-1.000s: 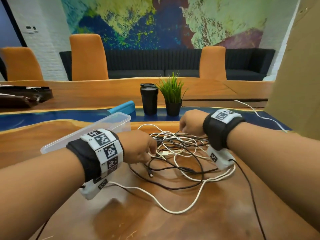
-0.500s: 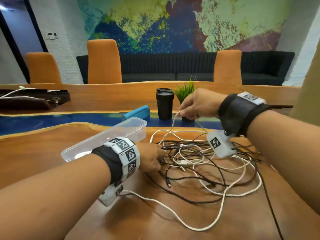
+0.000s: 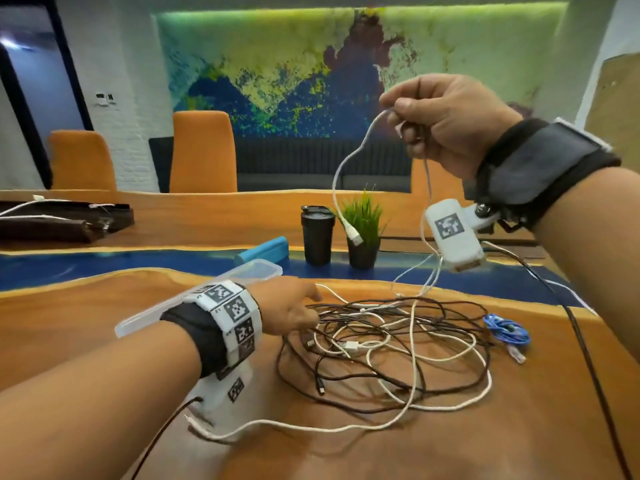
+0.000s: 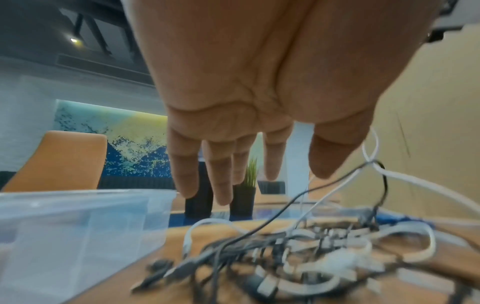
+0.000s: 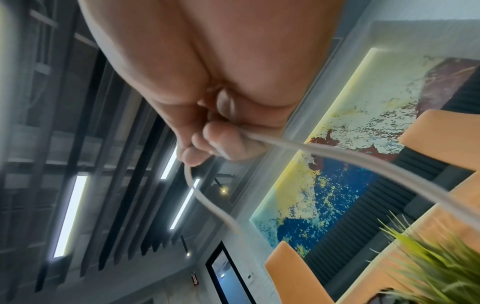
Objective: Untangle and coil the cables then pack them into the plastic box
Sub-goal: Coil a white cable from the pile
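A tangle of black and white cables (image 3: 388, 344) (image 4: 298, 253) lies on the wooden table. My right hand (image 3: 440, 123) (image 5: 215, 142) is raised high and pinches a white cable (image 3: 346, 168) (image 5: 363, 164). One end of it dangles with its plug over the plant, the rest runs down into the heap. My left hand (image 3: 287, 308) (image 4: 249, 164) hovers at the heap's left edge, fingers straight and spread, holding nothing. The clear plastic box (image 3: 221, 289) (image 4: 78, 232) stands just left of that hand, partly behind the wrist.
A small blue coiled cable (image 3: 507, 332) lies right of the heap. A black cup (image 3: 317, 235), a potted plant (image 3: 363, 233) and a blue case (image 3: 263, 249) stand behind it. A cardboard sheet (image 3: 613, 109) rises at the right. Orange chairs line the far side.
My right hand rose well above the table, drawing the white cable up out of the heap. My left hand let go of the cables and its fingers straightened.
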The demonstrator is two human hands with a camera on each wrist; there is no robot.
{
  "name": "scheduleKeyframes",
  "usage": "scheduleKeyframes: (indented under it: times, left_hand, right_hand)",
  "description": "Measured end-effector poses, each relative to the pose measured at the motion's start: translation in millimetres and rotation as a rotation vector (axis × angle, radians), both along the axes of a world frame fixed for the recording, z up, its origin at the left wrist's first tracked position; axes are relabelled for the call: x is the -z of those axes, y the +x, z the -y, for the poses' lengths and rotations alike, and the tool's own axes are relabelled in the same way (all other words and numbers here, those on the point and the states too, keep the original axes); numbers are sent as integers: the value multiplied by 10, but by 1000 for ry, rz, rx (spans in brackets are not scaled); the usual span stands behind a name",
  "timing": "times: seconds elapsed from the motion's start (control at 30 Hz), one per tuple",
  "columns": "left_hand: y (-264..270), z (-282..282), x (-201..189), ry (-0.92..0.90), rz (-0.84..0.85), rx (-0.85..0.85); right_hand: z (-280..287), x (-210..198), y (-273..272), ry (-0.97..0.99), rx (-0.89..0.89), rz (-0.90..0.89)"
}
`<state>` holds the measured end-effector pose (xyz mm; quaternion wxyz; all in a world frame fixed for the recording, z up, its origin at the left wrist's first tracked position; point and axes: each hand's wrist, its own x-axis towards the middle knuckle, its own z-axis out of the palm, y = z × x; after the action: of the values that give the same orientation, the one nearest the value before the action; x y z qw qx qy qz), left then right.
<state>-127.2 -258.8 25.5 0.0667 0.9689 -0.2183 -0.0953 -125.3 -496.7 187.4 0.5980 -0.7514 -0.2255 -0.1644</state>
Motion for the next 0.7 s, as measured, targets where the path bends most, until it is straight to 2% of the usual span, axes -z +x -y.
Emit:
scheduleKeyframes:
  times: [0.07, 0.13, 0.17, 0.2, 0.27, 0.33, 0.47, 0.53, 0.57, 0.6, 0.63, 0.7]
  left_hand:
    - [-59, 64, -225, -266, 118, -69]
    - [-79, 176, -438, -689, 234, -169]
    - [-94, 233, -551, -929, 230, -227]
    - [-95, 271, -662, -1167, 151, -262]
    - [-62, 281, -841, -1589, -120, -257]
    - [-65, 176, -991, -1831, -328, -130]
    - [-18, -183, -1110, -1877, -522, 161]
    - [138, -486, -1200, -1861, -627, 143]
    - [267, -640, -1233, -1830, -758, 155]
    - [428, -769, -1240, -1824, -825, 90]
    - [513, -867, -1254, -1782, -783, 26]
    - [324, -752, -1348, -1649, -549, -52]
  right_hand:
    - [23, -73, -10, 12, 5, 59]
    - [29, -127, -19, -22, 9, 103]
    - [22, -139, -24, -42, 1, 115]
    - [10, -142, -35, -58, -8, 122]
    - [-22, -130, -60, -70, -23, 128]
    - [-29, -116, -91, -53, -34, 119]
    - [60, -29, -127, -107, -64, 60]
    - [103, 66, -121, -181, -101, 24]
    - [115, 109, -118, -214, -107, 10]
    - [120, 145, -115, -242, -98, -2]
    - [120, 168, -111, -263, -77, -10]
    - [95, 193, -108, -307, -29, 1]
